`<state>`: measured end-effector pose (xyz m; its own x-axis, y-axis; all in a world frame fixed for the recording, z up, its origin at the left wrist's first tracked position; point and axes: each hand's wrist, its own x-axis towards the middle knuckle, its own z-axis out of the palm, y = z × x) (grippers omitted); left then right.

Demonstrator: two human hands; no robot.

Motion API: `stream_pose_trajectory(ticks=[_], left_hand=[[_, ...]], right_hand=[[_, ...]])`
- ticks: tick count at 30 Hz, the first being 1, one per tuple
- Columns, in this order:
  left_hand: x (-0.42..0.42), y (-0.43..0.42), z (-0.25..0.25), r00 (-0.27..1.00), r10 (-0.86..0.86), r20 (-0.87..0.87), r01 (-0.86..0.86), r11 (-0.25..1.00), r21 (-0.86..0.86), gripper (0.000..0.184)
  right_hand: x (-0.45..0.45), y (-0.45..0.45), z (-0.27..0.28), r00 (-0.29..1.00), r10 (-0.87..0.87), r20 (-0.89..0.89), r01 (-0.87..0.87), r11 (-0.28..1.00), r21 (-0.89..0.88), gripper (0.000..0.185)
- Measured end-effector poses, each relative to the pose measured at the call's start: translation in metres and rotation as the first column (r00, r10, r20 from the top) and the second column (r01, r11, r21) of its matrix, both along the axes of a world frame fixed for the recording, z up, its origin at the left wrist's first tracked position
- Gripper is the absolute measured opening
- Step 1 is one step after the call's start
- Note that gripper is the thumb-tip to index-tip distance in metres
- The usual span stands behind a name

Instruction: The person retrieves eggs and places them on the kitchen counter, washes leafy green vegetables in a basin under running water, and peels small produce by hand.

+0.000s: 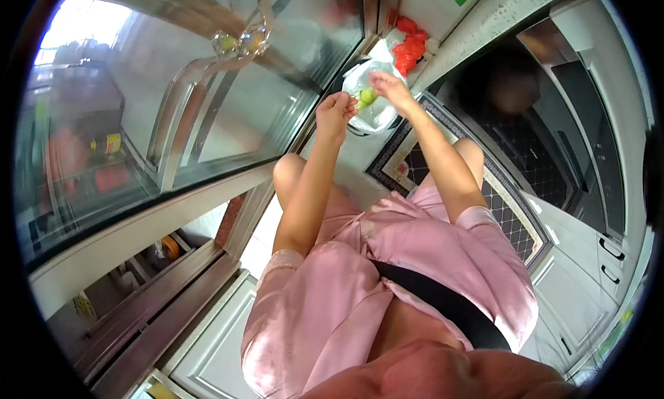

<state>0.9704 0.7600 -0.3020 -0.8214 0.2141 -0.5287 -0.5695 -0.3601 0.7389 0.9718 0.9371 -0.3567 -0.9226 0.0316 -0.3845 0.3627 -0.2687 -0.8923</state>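
Observation:
My left hand (335,113) is closed in a pinch above a lined bin. Its fingertips meet the edge of a small light-green piece (366,97), which looks like fruit or vegetable; its exact kind is too small to make out. My right hand (391,90) is just to the right of the green piece, fingers stretched out and slightly blurred, with nothing seen in them. Below both hands is the bin with a white plastic bag (377,121) folded over its rim. The bottom of the bag is partly hidden by the hands.
A red plastic bag (409,47) lies behind the bin. On the left is a glass door (277,115) with a curved handle (181,98). A patterned mat (402,165) covers the floor on the right, beside a dark-fronted oven (536,115) and white cabinets (574,281).

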Motion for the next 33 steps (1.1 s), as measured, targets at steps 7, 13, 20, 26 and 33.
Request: stream_pose_trajectory(ticks=[7,13,20,26,33], left_hand=[[0.014,-0.01,-0.001,0.999,0.029,0.02,-0.03,0.998,0.061,0.015],[0.018,-0.016,0.004,1.0,0.005,-0.022,-0.003,0.997,0.071,0.018],[0.019,0.003,0.005,0.991,0.054,-0.124,-0.06,0.997,-0.043,0.016],[0.024,0.017,0.019,0.992,0.045,-0.119,-0.046,0.999,-0.006,0.017],[0.018,0.014,0.027,1.0,0.019,0.007,-0.02,0.917,0.397,0.017]], right_hand=[[0.014,0.017,0.056,0.989,0.097,-0.11,-0.131,0.924,-0.359,0.042],[0.026,0.001,0.031,0.941,0.282,-0.186,-0.164,0.864,0.475,0.03],[0.044,-0.028,0.084,0.979,0.11,-0.171,-0.04,0.929,0.367,0.018],[0.042,-0.021,0.075,0.982,-0.024,-0.189,0.051,0.988,0.143,0.011],[0.049,-0.002,0.086,0.979,-0.206,-0.015,0.183,0.898,-0.399,0.009]])
